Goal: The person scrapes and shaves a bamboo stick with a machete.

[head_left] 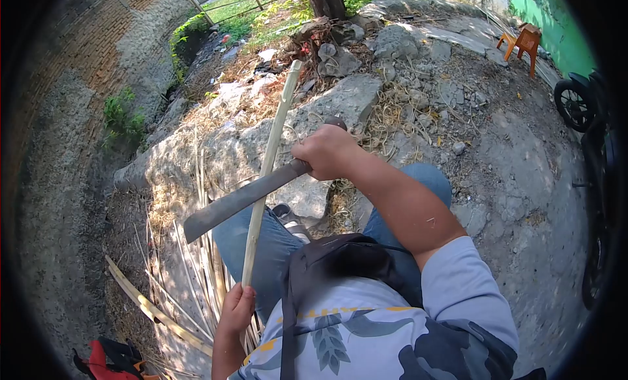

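My right hand is closed around the handle of a machete, whose wide dark blade points to the lower left. Under the blade, and crossing it, runs a long pale strip that looks like split bamboo. My left hand grips the strip's lower end near my left thigh, while its far end points up and away. The blade overlaps the strip around its middle; whether the edge touches it I cannot tell.
Several long thin strips lie on the ground at my left, beside a thicker curved piece. Broken concrete and shavings spread ahead. A brick wall stands left, an orange chair far right, a motorbike wheel at right.
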Tool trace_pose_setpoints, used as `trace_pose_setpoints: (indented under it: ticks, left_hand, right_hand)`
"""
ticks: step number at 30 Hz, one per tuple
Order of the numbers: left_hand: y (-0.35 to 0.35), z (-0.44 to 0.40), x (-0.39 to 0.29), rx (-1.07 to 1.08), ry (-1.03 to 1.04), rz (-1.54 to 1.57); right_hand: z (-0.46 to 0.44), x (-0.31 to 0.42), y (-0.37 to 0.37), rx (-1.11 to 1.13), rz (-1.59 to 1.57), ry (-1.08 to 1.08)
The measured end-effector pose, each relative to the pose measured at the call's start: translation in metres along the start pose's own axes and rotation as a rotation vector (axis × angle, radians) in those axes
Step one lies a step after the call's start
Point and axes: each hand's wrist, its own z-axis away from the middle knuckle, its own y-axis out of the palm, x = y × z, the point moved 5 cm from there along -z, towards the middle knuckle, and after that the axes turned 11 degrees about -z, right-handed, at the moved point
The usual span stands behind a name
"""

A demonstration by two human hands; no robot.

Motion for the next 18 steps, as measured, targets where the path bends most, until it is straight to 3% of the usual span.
trace_pose_setpoints:
  ticks: [1, 4, 8, 11, 14, 18]
  left_hand:
    - [-0.002, 0.004, 0.002, 0.024, -0.012, 0.019]
    - [-0.014, 0.026, 0.011, 0.079, -0.071, 0.046]
    - [-0.035, 0.055, 0.020, 0.074, -0.081, -0.015]
    - [-0.043, 0.063, 0.025, 0.045, -0.054, 0.012]
    - [-0.039, 0.058, 0.029, 0.033, -0.068, 0.077]
    - [-0.032, 0.044, 0.023, 0.044, -0.035, 0.100]
  right_hand:
    - [-0.002, 0.004, 0.003, 0.015, 0.020, -0.052]
    - [0.007, -0.041, -0.014, -0.113, -0.021, 0.075]
    - [0.039, -0.124, -0.042, -0.434, -0.322, 0.891]
    - [0.060, -0.198, -0.002, -0.747, -0.677, 1.077]
    - [0.063, -0.196, -0.005, -0.995, -1.138, 1.068]
    - [0.066, -0.175, -0.023, -1.083, -1.227, 1.008]
